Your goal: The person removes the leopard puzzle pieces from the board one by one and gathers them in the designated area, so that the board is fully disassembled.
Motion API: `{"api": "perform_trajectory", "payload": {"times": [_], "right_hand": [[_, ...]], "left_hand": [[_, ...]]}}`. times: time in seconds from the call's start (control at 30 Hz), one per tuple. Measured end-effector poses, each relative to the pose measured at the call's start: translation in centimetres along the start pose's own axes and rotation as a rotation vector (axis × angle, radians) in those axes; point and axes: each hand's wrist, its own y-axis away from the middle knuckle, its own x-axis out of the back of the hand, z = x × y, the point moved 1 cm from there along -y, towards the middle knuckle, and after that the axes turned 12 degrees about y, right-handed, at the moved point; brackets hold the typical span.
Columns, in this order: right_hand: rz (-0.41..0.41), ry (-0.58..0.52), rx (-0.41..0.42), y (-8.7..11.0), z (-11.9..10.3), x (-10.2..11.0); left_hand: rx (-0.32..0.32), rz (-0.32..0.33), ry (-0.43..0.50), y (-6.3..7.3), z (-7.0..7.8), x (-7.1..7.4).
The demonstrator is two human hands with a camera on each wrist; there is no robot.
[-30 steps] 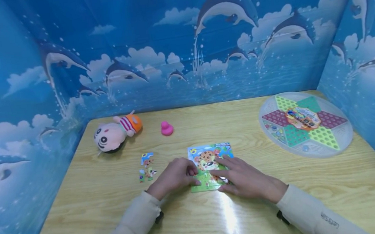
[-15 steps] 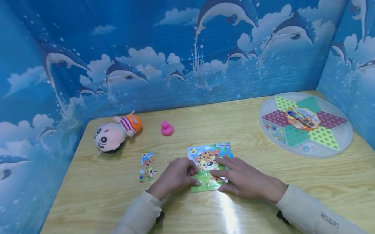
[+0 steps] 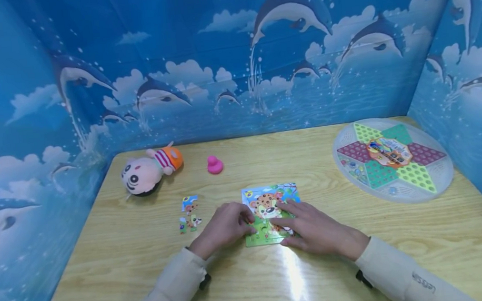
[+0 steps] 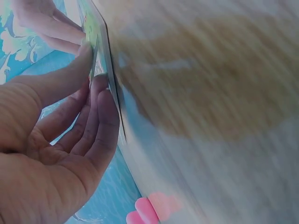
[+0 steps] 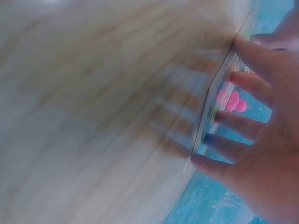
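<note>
A jigsaw puzzle point(image 3: 266, 199) with a spotted cartoon leopard on blue and green lies flat on the table in the head view. At its lower left, the left hand point(image 3: 229, 223) pinches a thin puzzle piece point(image 4: 95, 58) between thumb and fingertips; the left wrist view shows it edge-on, slightly tilted up from the board. The fingers hide most of that piece. The right hand point(image 3: 314, 225) rests with fingers spread and fairly straight on the puzzle's right side, its fingertips touching the surface and edge. Loose puzzle pieces point(image 3: 192, 221) lie left of the left hand.
A plush doll point(image 3: 150, 172) in orange and stripes lies at the back left, beside a small pink toy point(image 3: 214, 165). A round Chinese checkers board point(image 3: 392, 160) occupies the back right. Dolphin-printed curtains point(image 3: 234, 74) enclose the wooden table point(image 3: 219, 291).
The left fingers and thumb have shifted slightly at the puzzle's lower left, where the green area now looks a little raised. The right hand and the loose pieces stay in place.
</note>
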Motion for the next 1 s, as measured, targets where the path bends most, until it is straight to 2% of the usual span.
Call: {"api": "perform_trajectory", "payload": {"times": [0.2, 0.53, 0.7, 1.0], "right_hand": [[-0.002, -0.002, 0.003, 0.0, 0.0, 0.1], [-0.021, -0.018, -0.005, 0.0, -0.1, 0.2], [-0.018, -0.010, -0.004, -0.1, 0.0, 0.1], [-0.022, -0.015, -0.006, -0.1, -0.1, 0.1]], "left_hand": [[0.022, -0.001, 0.032, 0.2, 0.0, 0.2], [0.004, -0.008, 0.084, 0.7, 0.2, 0.6], [-0.013, 0.020, 0.084, 1.1, 0.1, 0.9], [0.044, 0.072, 0.082, 2.7, -0.9, 2.8]]}}
